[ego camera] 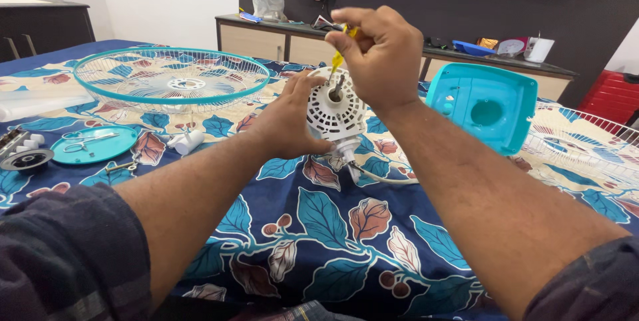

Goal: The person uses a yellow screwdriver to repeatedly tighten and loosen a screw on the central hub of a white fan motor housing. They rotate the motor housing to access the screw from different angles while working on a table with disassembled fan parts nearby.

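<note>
The left hand (pixel 289 121) cups a round white slotted plastic fan motor housing (pixel 335 111), fingers wrapped around its side. Directly above it, the right hand's (pixel 379 51) grip pinches shut on a yellow-handled screwdriver (pixel 337 60), tip down by the housing's central shaft. A white cord trails below.

We note the motor (pixel 335 111) mid-table, grille (pixel 172 79) behind-left, housing (pixel 482 105) to its right, second grille (pixel 586 145) far right, and a dish (pixel 93 145) with scissors (pixel 85 141) at left.
</note>
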